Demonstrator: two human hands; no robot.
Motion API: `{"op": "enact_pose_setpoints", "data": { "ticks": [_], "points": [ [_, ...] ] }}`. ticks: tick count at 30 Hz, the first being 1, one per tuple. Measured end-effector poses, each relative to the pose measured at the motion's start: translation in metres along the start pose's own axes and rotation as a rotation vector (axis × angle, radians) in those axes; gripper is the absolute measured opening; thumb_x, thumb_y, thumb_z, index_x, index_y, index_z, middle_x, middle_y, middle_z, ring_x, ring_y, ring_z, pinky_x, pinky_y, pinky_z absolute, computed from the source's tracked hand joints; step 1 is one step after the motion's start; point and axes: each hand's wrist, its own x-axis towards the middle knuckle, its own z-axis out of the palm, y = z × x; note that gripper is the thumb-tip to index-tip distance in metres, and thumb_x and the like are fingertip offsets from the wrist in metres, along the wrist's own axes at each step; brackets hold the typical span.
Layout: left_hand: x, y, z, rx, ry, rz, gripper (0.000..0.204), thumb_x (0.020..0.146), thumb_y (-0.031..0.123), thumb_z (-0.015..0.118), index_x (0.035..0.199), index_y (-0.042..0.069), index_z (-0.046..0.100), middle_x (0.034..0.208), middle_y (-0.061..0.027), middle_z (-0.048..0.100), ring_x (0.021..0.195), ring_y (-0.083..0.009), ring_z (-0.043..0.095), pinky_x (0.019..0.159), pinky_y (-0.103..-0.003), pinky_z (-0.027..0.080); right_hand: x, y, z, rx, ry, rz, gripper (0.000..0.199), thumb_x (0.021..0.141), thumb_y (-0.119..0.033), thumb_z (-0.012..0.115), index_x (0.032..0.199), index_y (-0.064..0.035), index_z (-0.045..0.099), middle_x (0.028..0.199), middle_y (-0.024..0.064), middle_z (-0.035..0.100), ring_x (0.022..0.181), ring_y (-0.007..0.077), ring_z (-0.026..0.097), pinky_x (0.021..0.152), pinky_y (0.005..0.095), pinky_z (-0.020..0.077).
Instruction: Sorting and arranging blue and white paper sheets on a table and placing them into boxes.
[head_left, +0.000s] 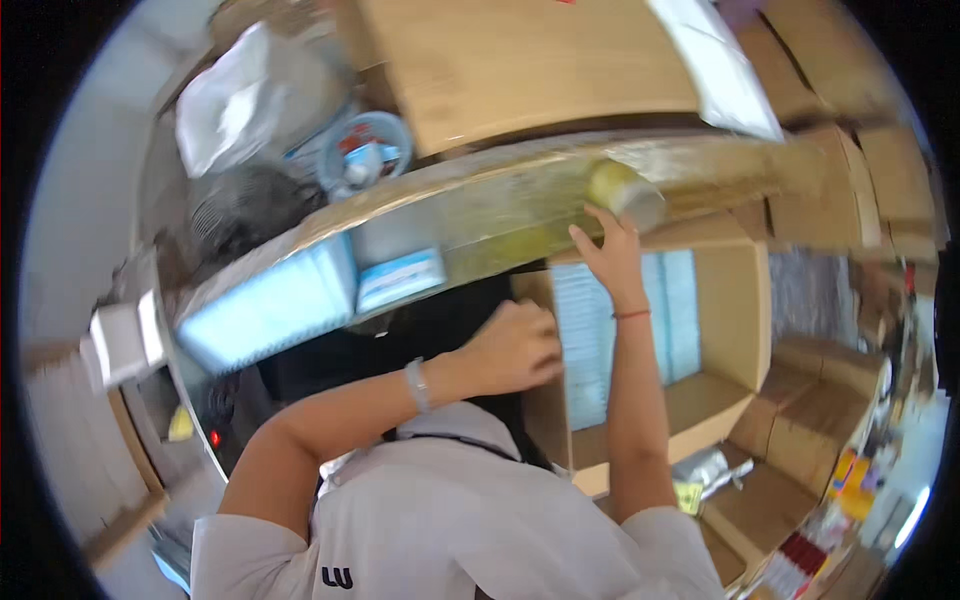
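Note:
A roll of what looks like yellowish tape (625, 195), blurred, stands on the worktop ledge. My right hand (615, 255) reaches up to its near side with fingers and thumb apart; whether the fingertips touch it I cannot tell. My left hand (515, 345) is curled into a loose fist in front of my chest, and its palm side is hidden. Beside it on the right is an open cardboard box (735, 315) holding stacks of light-blue packets (585, 340). My right forearm crosses over this box.
On the worktop (500, 215) lie a stack of pale-blue sheets (280, 310) and a small blue-and-white box (402, 280). Behind are a blue tub (400, 140) of small items, a white plastic bag (225, 110) and a large carton (530, 70). More cartons (800, 400) crowd the right side.

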Motion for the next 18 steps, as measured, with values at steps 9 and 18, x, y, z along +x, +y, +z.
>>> {"op": "enact_pose_setpoints", "data": {
  "ticks": [9, 18],
  "points": [
    [-0.145, -0.005, -0.053, 0.337, 0.533, -0.642, 0.069, 0.073, 0.019, 0.08, 0.132, 0.005, 0.047, 0.135, -0.0269, 0.046, 0.115, -0.0438, 0.052, 0.098, -0.046, 0.045, -0.023, -0.162, 0.06, -0.216, -0.562, -0.77, 0.061, 0.075, -0.025, 0.072, 0.134, -0.0137, 0.059, 0.105, 0.0248, 0.053, 0.098, 0.0439, 0.053, 0.088, 0.0478, 0.045],
    [-0.294, 0.091, -0.102, 0.333, 1.139, -0.743, 0.045, 0.078, 0.017, 0.075, 0.119, 0.003, 0.062, 0.115, -0.0156, 0.065, 0.105, -0.0356, 0.06, 0.092, -0.043, 0.047, -0.038, -0.377, 0.076, 0.003, -0.657, -0.825, 0.045, 0.086, -0.015, 0.066, 0.126, 0.0012, 0.056, 0.088, 0.0212, 0.068, 0.076, 0.0386, 0.067, 0.066, 0.0449, 0.0527]
  ]
}}
